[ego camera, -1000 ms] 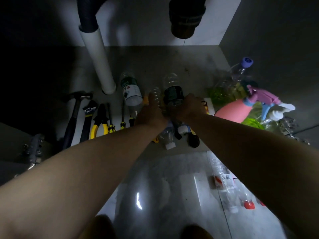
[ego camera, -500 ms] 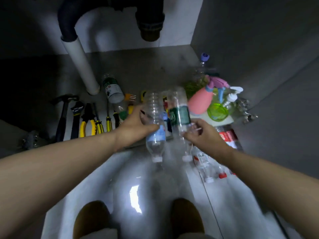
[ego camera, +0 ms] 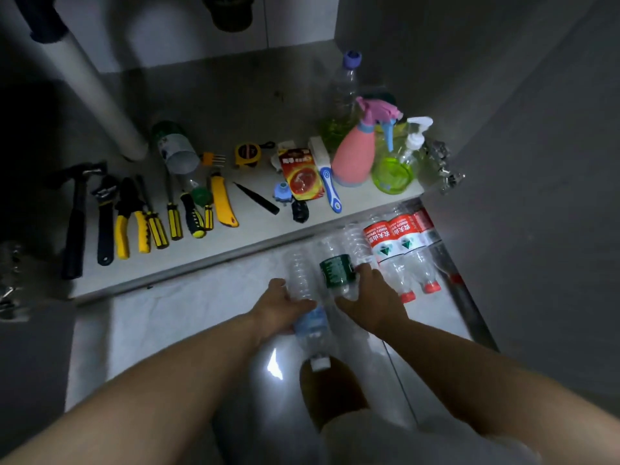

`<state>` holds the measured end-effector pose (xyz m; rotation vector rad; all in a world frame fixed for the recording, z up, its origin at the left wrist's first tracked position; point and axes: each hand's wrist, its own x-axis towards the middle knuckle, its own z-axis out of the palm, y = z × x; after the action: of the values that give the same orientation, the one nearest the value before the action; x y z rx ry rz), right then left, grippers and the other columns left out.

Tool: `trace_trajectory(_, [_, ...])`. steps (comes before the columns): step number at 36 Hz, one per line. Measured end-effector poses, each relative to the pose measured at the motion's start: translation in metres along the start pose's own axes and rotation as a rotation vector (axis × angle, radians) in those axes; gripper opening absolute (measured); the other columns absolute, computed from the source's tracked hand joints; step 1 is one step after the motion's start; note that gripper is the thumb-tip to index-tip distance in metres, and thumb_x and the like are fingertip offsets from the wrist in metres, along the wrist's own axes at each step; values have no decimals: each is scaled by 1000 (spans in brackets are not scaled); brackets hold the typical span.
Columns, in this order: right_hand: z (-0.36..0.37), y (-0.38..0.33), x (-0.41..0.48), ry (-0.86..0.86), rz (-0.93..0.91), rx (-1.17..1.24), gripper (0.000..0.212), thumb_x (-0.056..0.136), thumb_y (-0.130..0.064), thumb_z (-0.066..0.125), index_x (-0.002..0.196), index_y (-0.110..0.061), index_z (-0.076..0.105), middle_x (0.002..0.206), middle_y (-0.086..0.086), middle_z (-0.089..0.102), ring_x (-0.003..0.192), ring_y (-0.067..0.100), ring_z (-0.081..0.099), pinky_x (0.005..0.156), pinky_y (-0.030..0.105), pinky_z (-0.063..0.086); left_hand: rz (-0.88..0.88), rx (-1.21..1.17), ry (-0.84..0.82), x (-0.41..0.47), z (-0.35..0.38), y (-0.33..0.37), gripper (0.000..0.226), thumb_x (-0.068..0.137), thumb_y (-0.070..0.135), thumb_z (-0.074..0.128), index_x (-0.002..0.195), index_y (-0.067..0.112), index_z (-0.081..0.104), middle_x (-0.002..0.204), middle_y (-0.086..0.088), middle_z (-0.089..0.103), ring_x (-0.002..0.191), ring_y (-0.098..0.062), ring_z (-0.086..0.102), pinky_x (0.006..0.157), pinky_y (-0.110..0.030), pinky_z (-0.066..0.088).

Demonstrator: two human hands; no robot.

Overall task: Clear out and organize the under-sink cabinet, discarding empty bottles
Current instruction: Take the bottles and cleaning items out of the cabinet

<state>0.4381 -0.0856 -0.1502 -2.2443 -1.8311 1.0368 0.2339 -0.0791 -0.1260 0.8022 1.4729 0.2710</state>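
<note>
Head view: my left hand (ego camera: 281, 307) is wrapped round a clear ribbed plastic bottle with a pale blue label (ego camera: 312, 322), cap end toward me. My right hand (ego camera: 369, 297) clasps a clear plastic bottle with a dark green label (ego camera: 336, 268). Both sit low over the pale floor tiles (ego camera: 167, 323), just beside the row of clear red-labelled bottles (ego camera: 389, 243) lying before the cabinet. I judge these are empties being grouped for discarding. Yellow-handled tools (ego camera: 157, 226) lie lined up on the cabinet floor (ego camera: 188, 260).
</note>
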Motion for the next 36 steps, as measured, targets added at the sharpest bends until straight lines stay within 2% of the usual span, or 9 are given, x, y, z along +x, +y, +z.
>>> trace_trajectory(1, [3, -2, 4, 12, -4, -23, 70, 81, -51, 73, 134, -18, 40, 124, 8, 54, 106, 27, 62, 87, 40, 55, 3, -12, 24, 6, 4, -4, 59, 88, 17, 77, 134, 4, 42, 118, -22, 66, 105, -37, 70, 87, -59, 58])
trace_trajectory(6, [19, -10, 16, 153, -20, -130, 65, 87, -49, 68, 133, -15, 36, 123, 9, 50, 105, 28, 60, 81, 43, 58, 113, 105, 179, 31, 17, -16, 51, 89, 28, 76, 127, 1, 57, 115, -19, 69, 100, -30, 70, 74, -33, 55])
trace_trajectory(10, [28, -9, 15, 261, -97, -196, 62, 89, -41, 69, 137, -17, 39, 132, 11, 47, 116, 26, 54, 83, 38, 58, 198, 99, 216, 44, 22, -13, 63, 88, 23, 77, 140, 4, 48, 135, -16, 60, 122, -32, 60, 103, -47, 51])
trace_trajectory(12, [30, -4, 12, 251, -209, -271, 61, 88, -33, 69, 141, -16, 43, 141, 12, 46, 124, 28, 51, 93, 38, 56, 230, 30, 151, 46, 23, -15, 72, 85, 16, 79, 146, 6, 43, 139, -15, 59, 127, -32, 59, 106, -51, 49])
trace_trajectory(16, [32, 8, 5, 134, -381, -400, 68, 87, -24, 65, 150, -16, 41, 159, 14, 34, 147, 32, 32, 112, 44, 43, 286, 54, 112, 52, 23, -25, 68, 88, 8, 75, 148, 8, 43, 141, -16, 58, 128, -32, 58, 110, -51, 46])
trace_trajectory(23, [32, 5, 3, 15, -315, -459, 78, 89, -30, 65, 157, -18, 28, 168, 9, 11, 156, 31, 6, 119, 45, 32, 285, 180, 64, 58, 24, -33, 87, 87, 2, 73, 159, 14, 25, 159, -9, 37, 140, -23, 46, 116, -41, 40])
trace_trajectory(32, [25, -2, 4, -21, -294, -438, 74, 88, -26, 61, 156, -19, 31, 167, 8, 16, 155, 30, 10, 120, 44, 28, 273, 348, 23, 59, 12, -27, 82, 93, 13, 68, 161, 18, 21, 164, -5, 30, 148, -21, 34, 122, -32, 28])
trace_trajectory(34, [17, -7, 4, -14, -314, -408, 69, 86, -23, 62, 151, -18, 40, 163, 9, 25, 152, 29, 20, 119, 44, 33, 294, 402, -10, 50, 3, -18, 73, 93, 12, 66, 158, 13, 31, 160, -9, 37, 142, -20, 41, 119, -32, 33])
trace_trajectory(36, [7, -15, 4, 10, -354, -369, 59, 84, -19, 61, 142, -14, 50, 156, 11, 37, 143, 30, 36, 111, 42, 42, 309, 433, -32, 39, -10, -6, 56, 93, 10, 66, 146, 9, 49, 148, -13, 52, 125, -14, 53, 105, -21, 40])
